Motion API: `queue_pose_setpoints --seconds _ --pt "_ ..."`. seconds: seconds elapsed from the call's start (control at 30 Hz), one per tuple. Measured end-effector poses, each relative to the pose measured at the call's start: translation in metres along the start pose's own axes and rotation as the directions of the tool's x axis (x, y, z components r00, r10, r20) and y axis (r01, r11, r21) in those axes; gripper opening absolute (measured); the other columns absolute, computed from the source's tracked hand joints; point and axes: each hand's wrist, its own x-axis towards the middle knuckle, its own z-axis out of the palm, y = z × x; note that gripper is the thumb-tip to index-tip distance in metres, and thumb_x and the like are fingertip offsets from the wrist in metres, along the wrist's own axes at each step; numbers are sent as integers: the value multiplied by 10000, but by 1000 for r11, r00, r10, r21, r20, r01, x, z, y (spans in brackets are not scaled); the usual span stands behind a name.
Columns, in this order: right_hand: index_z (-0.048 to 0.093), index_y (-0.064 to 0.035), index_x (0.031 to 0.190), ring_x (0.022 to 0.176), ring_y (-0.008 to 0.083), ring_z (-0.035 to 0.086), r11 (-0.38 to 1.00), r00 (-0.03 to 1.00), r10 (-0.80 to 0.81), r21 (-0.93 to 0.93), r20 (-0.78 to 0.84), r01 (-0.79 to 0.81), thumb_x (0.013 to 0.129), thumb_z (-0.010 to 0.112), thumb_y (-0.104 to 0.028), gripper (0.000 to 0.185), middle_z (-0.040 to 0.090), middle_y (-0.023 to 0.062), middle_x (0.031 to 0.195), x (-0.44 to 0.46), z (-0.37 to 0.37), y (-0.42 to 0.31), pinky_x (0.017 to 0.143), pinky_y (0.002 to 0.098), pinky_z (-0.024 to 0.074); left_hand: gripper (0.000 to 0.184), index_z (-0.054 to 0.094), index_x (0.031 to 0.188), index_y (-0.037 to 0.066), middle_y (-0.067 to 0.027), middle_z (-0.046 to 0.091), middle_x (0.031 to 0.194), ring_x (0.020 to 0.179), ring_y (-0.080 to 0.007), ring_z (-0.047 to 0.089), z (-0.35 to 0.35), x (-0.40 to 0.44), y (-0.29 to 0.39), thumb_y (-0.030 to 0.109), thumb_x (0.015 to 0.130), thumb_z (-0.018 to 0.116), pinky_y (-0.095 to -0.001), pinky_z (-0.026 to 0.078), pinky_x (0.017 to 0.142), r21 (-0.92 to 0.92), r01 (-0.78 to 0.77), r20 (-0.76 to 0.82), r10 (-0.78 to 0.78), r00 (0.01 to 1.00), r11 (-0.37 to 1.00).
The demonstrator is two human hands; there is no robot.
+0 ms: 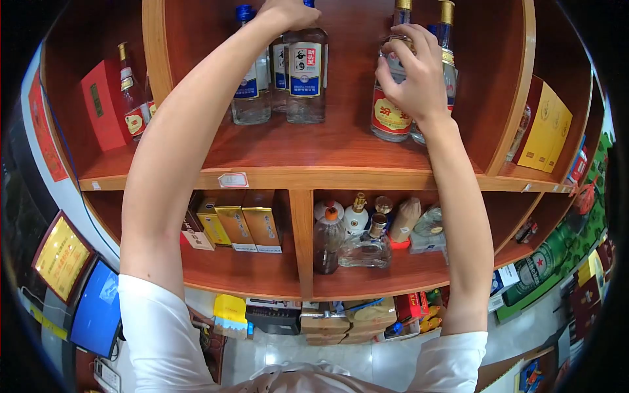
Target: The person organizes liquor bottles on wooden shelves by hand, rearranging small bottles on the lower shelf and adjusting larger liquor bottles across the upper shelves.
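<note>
On the upper wooden shelf, my left hand [289,14] is closed around the blue-capped top of a clear liquor bottle [306,72] with a white, red and blue label. Two similar blue-labelled bottles [251,88] stand beside and behind it, to its left. My right hand [416,75] has its fingers curled about the upper part of a clear liquor bottle [392,119] with a red and yellow label and a gold cap. Another gold-capped bottle [447,49] stands just behind, partly hidden by that hand. Both gripped bottles stand upright on the shelf board.
A wooden divider [156,46] bounds this compartment on the left, another [517,92] on the right. Gift boxes [259,223] and assorted bottles [367,249] fill parts of the lower shelf. A blue screen [97,314] is at lower left; cartons [347,321] lie below.
</note>
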Motion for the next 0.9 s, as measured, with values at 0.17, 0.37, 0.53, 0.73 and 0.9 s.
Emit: queue_pose_setpoints --seconds 0.17,0.37,0.53,0.73,0.9 --pt "694 -46 881 1228 344 546 1000 1000 16 -7 19 -16 780 740 -176 171 636 134 1223 0 -1 -2 1010 488 455 467 709 1036 -102 -284 716 1115 1050 -372 713 -10 -6 -10 317 849 795 -411 583 913 49 45 -22 -44 999 998" --pt "700 -36 891 1240 351 540 999 998 36 -17 43 -36 789 734 -176 176 633 143 1222 1 -2 -4 1023 488 456 456 724 1022 -75 -297 710 1103 1049 -396 705 -4 1 -33 339 845 794 -432 578 911 68 5 -79 1 997 998" --pt "696 -38 887 1243 354 539 999 999 27 -18 36 -27 792 729 -168 164 633 145 1220 1 -1 -4 1019 487 458 548 670 1167 -54 -297 674 1184 1140 -413 652 -6 0 -40 362 835 799 -442 536 983 49 -116 -68 119 990 992" --pt "682 -46 868 1230 356 545 1000 1000 20 -2 15 -20 782 729 -157 149 637 146 1207 0 -2 -1 1005 489 460 982 407 1519 246 -217 327 1542 1384 -451 359 13 -97 -35 309 685 923 -599 516 941 680 -482 120 564 817 553" --pt "681 -46 869 1221 360 547 1000 1000 2 -20 7 -2 780 729 -156 149 637 147 1205 2 0 -3 1003 488 460 1033 391 1536 321 -178 103 1672 1440 -430 306 35 -124 -62 193 654 915 -583 561 906 768 -461 253 451 856 444"
